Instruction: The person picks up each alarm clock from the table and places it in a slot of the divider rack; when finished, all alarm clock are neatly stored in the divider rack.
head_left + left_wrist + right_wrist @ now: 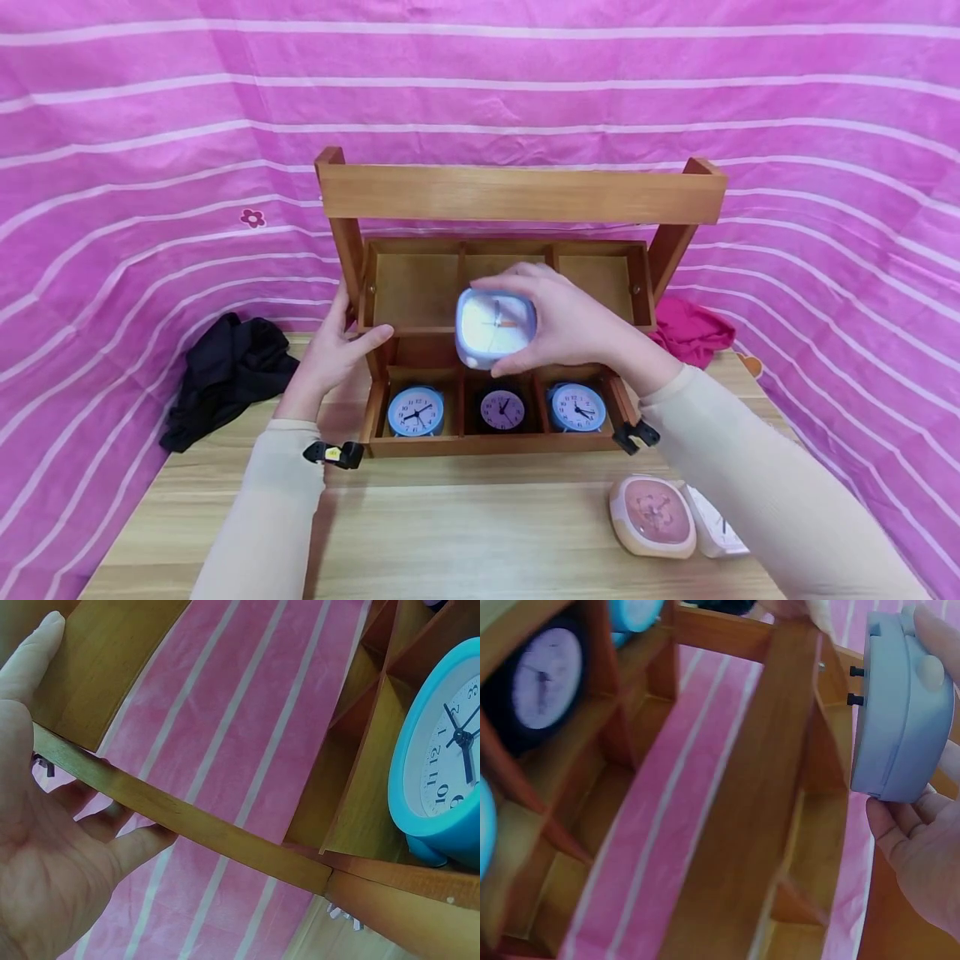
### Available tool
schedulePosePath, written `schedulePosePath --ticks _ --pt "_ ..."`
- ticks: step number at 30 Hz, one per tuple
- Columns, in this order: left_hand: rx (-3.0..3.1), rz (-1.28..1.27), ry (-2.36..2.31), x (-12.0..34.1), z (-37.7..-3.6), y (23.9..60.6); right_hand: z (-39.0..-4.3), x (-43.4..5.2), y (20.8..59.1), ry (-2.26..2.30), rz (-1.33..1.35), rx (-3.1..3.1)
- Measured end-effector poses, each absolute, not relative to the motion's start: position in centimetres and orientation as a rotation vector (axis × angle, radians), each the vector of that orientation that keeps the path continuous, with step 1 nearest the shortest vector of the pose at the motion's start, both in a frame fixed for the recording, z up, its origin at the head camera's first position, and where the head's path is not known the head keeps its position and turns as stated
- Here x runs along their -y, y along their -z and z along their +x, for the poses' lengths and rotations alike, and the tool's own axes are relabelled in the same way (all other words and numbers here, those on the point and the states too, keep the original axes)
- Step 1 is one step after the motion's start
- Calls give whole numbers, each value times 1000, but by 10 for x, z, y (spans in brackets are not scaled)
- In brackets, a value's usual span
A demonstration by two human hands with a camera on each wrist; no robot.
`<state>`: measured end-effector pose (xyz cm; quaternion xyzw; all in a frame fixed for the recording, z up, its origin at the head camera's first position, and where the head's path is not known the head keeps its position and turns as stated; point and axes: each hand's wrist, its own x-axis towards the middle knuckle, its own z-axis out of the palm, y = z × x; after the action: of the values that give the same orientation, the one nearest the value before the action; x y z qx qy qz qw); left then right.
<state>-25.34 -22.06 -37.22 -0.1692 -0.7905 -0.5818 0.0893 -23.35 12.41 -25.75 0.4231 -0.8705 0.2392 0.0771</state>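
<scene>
Two hands work at a wooden rack (517, 193). Right hand (570, 321) grips a pale blue clock (495, 327); left hand (330, 350) clasps the rack's side.

Black cloth (225, 371) left; pink clock (652, 515) lying front right; magenta cloth (690, 331).

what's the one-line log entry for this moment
right hand grips pale blue square clock over middle upper slot | left hand holds wooden rack left side | lower row: three round clocks
</scene>
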Motion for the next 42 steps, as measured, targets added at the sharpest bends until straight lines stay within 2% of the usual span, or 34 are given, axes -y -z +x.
schedulePosePath --ticks 9,19,33,42 --pt "2357 -512 1708 220 -254 373 -262 -78 244 -653 1277 2561" --pt "2329 -532 1728 221 -255 377 -285 -34 253 -596 1230 2595" --pt "2327 -546 1711 220 -256 375 -298 -22 272 -424 1084 2688" --pt "2298 -584 1713 221 -257 376 -300 -21 280 -412 1089 2698"
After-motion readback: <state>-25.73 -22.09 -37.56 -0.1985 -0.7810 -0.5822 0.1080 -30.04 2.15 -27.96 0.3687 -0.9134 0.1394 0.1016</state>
